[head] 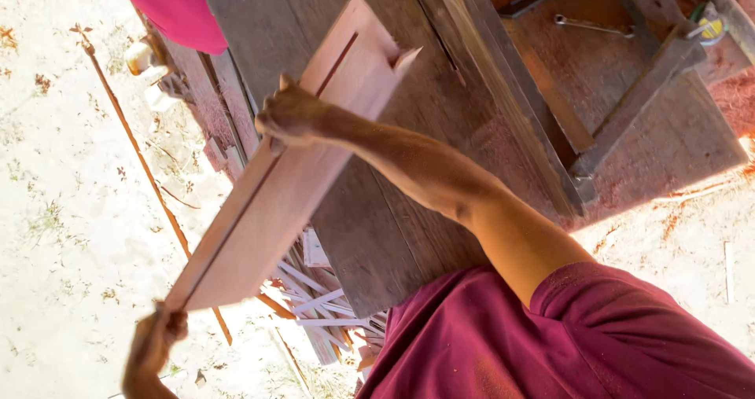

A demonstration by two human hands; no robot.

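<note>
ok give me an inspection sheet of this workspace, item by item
surface: rough wooden workbench, dusted with reddish sawdust
job's things: reddish grooved plank, held tilted above the bench edge
clutter: wrench, wooden beam, tape measure, pale offcut strips below the bench
grippers: right hand grips the plank's middle edge; left hand holds its lower end
cables: nothing seen
surroundings: sandy ground, thin stick lying on it, pink cloth at the top edge
</note>
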